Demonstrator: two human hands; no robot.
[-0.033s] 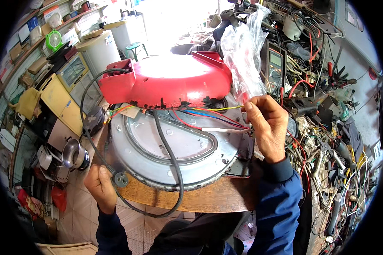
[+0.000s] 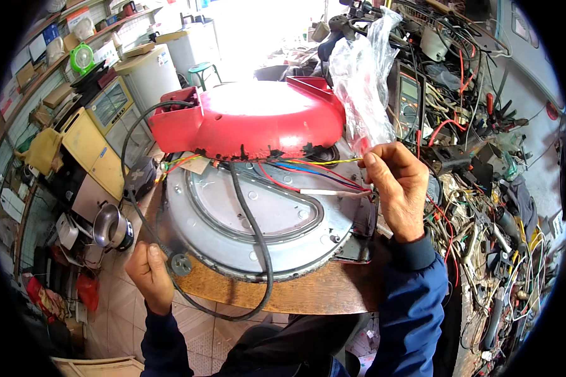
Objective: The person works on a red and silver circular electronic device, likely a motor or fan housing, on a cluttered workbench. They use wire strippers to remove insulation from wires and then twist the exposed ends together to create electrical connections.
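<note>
My right hand (image 2: 397, 188) pinches the end of a yellow-green wire (image 2: 333, 163) between thumb and forefinger. Just below run red, blue and dark wires (image 2: 321, 173), and a white sleeve (image 2: 327, 192) covers part of a red one. They lie over a round grey metal base (image 2: 217, 261) with a curved channel. Behind it rises a scuffed red housing (image 2: 264, 129). My left hand (image 2: 151, 276) is closed at the lower left, beside a round black plug (image 2: 181, 264); what its fingers hold, if anything, is hidden. A thick black cord (image 2: 258, 239) loops across the base and below the table edge.
The base rests on a wooden table (image 2: 295, 295). To the right, a heap of cables and tools (image 2: 497, 232) surrounds a multimeter (image 2: 409, 97). A clear plastic bag (image 2: 361, 81) hangs beside the housing. At left are a steel pot (image 2: 110, 226) and a yellow cabinet (image 2: 91, 151).
</note>
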